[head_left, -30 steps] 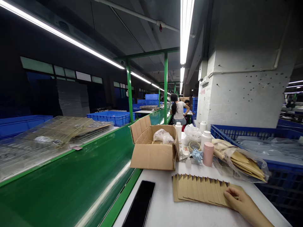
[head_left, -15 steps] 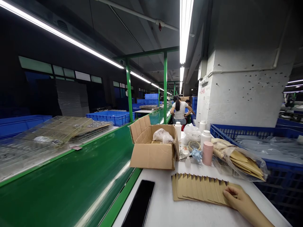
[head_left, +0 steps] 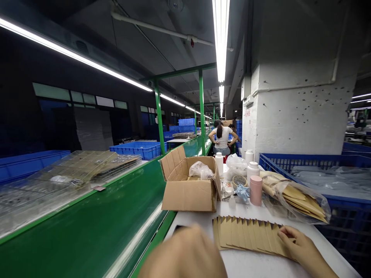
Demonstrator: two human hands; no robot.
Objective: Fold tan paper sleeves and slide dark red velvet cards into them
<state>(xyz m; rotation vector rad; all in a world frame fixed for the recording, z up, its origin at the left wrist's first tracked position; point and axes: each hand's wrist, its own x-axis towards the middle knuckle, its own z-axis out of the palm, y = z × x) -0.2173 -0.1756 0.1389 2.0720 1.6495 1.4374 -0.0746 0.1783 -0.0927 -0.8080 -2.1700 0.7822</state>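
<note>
A fanned row of brown paper envelopes (head_left: 246, 234) lies on the white table (head_left: 255, 266). My right hand (head_left: 300, 249) rests on the right end of the row, fingers bent and pressing down on the last envelopes. My left hand (head_left: 185, 256) has come up close to the camera at the bottom middle; it is a large blur and its fingers cannot be made out. It hides the black phone that lay on the table.
An open cardboard box (head_left: 189, 187) with a plastic bag stands behind the envelopes. A pink cup (head_left: 256, 190), white bottles (head_left: 252, 168) and a bag of brown envelopes (head_left: 295, 199) sit at right. Blue crate (head_left: 319, 170) far right; green conveyor (head_left: 87, 227) at left. A person stands far back.
My left hand has risen into view at the bottom, blurred, covering the phone. The view has tilted slightly. My right hand stays on the envelopes.
</note>
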